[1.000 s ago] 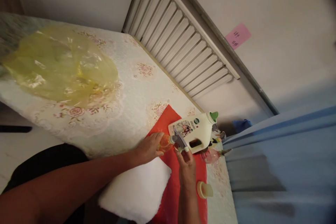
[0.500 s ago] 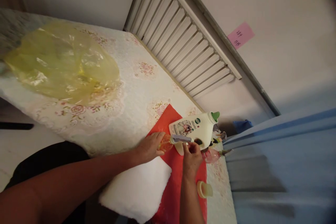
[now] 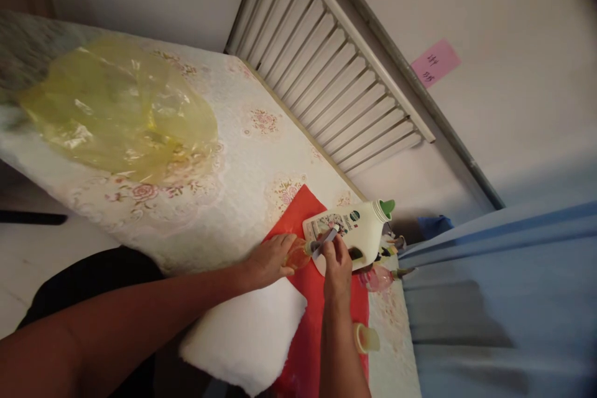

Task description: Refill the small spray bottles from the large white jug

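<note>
My left hand [image 3: 269, 261] is wrapped around a small clear bottle [image 3: 297, 254] of orange liquid, lying sideways in view over the red cloth [image 3: 305, 317]. At the bottle's neck is a long grey piece with a pale tip, which looks like a spray head [image 3: 325, 242]. The fingers of my right hand [image 3: 338, 264] are closed on this grey piece, partly hiding it. Just beyond both hands stands a large cream jug [image 3: 366, 230] with a green spout and a picture label.
A yellow plastic bag [image 3: 125, 112] spreads over the flowered tablecloth [image 3: 242, 168]. Near me lies a white fluffy cloth [image 3: 247, 336]. A pinkish bottle [image 3: 377, 277] and a pale cap [image 3: 367, 339] are to the right, beside a blue curtain [image 3: 466, 298]. A radiator [image 3: 326, 68] lines the wall.
The grey piece has turned from level to slanting up, its pale tip now pointing away from me. My right hand has shifted slightly with it; my left hand still holds the bottle.
</note>
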The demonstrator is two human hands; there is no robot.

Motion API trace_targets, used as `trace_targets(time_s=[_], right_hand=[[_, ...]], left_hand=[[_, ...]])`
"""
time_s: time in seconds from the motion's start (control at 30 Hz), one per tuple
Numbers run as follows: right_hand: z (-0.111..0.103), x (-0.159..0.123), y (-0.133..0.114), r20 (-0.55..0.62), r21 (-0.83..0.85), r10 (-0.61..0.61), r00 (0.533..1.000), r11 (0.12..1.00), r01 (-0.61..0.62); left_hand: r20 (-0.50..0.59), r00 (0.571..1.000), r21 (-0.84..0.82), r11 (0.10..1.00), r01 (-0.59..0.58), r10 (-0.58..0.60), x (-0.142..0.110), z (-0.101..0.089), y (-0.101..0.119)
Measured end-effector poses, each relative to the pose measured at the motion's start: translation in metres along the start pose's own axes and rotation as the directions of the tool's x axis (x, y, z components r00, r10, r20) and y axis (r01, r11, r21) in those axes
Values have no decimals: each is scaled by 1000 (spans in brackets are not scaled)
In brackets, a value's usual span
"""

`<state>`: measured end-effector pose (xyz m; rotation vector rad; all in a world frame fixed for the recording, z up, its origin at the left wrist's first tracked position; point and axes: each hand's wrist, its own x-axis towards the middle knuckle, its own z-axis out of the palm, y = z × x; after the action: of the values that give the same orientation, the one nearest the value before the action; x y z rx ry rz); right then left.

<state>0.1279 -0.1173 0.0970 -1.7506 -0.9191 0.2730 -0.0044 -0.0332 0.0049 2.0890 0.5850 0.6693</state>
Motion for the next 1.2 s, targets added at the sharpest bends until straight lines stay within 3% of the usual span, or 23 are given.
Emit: trace_targets(time_s=[0.1,0.3,0.5,0.67,0.87,1.2], right_hand=[[3,0,-10,8,-17,37,999,999,-37],[2,-2,-26,154,20,72,986,997,-76],[-3,-2,-24,208,-15,18,978,1000,-15],[-3,-1,-25,236,13,28,971,999,-32],[-1,-6,-29,114,-144,-6,993,989,22],[7,-17,7,-47,-279,49,998,958,-60]], left_hand=[[-14,1000,6,1000,-15,15,0,2,-2],[-19,999,-8,999,-47,47,-1,5,-5],[-18,999,-10,999,-40,40,-1,3,-3],[-1,1000,1,1000,-26,26,-1,3,-4],[-12,999,3,1000,-31,31,-2,1,-3],[-5,1000,6,1000,-29,29,-2,0,0]])
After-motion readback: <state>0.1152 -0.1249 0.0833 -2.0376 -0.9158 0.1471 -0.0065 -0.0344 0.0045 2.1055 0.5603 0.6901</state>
